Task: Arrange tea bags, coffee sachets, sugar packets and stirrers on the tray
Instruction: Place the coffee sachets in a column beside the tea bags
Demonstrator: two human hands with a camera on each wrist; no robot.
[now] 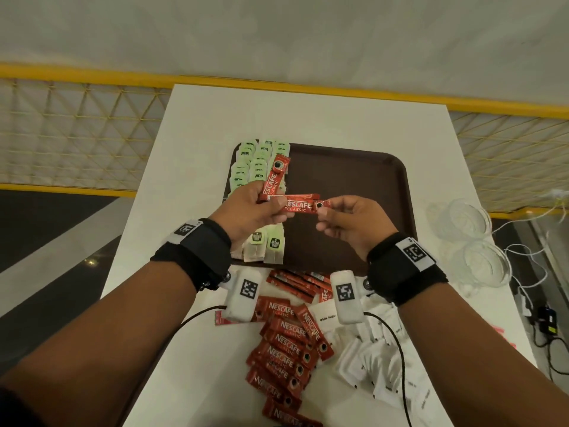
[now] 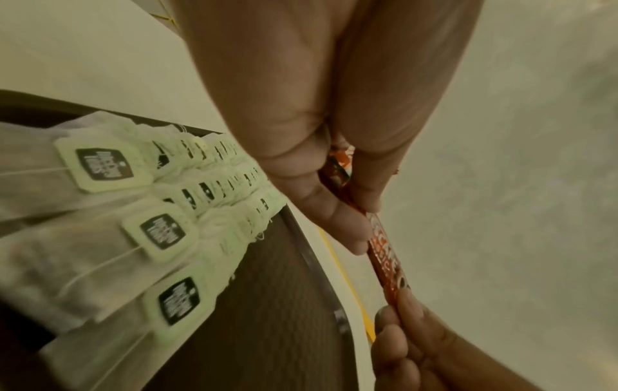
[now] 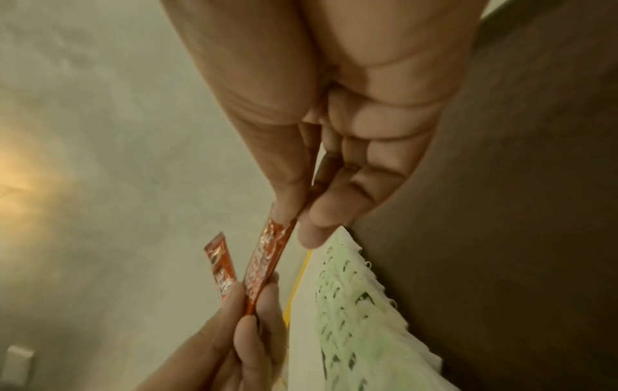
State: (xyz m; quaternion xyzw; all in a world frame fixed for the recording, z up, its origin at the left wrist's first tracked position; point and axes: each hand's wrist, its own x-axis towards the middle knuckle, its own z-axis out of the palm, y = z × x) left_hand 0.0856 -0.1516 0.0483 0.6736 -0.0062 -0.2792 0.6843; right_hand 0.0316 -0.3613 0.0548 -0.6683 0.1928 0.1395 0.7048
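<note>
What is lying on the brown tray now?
Rows of tea bags fill the left side of the tray. The rest looks bare, but both hands and their coffee sachets cover part.

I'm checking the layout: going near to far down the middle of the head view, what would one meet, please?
Loose coffee sachets → tray's near rim → horizontally held sachet → bare tray floor → yellow rail.

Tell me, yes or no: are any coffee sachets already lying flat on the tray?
No: the tray carries only tea bags; two coffee sachets are held above it, the others lie on the table.
</note>
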